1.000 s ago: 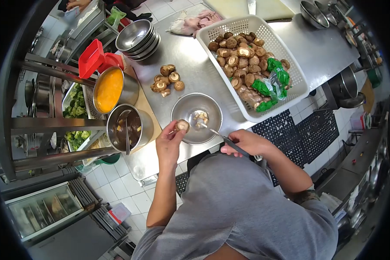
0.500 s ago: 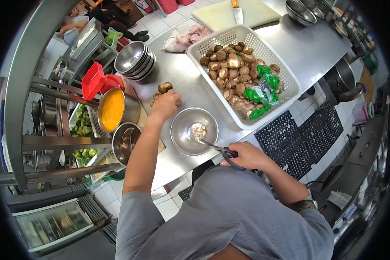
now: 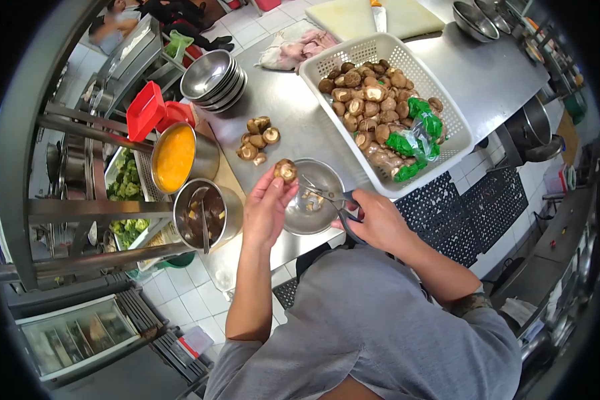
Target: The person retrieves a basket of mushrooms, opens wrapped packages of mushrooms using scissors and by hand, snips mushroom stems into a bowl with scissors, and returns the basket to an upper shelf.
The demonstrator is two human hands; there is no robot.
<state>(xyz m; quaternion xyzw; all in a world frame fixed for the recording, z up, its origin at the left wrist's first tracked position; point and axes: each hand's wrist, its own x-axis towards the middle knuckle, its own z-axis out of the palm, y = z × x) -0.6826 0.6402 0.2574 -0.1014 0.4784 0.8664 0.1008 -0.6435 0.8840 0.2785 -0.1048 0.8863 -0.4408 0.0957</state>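
Note:
Between the fingers of my left hand is a brown mushroom, held by the left rim of a steel bowl. My right hand grips black-handled scissors; the blades are parted and point at the mushroom over the bowl. Pale cut pieces lie at the bottom of the bowl. Beyond my left hand, a small pile of mushrooms rests on the steel table. A white perforated basket to the right holds many more mushrooms and a green-and-clear plastic bag.
Stacked steel bowls stand behind the pile. Left are a pot of orange liquid, a pot of dark liquid with a ladle, and a metal rack. A knife lies on a cutting board. A person sits far back.
My left hand has come back from the mushroom pile toward the bowl with a mushroom in it. The scissors have lifted from the bowl, and their blades have opened.

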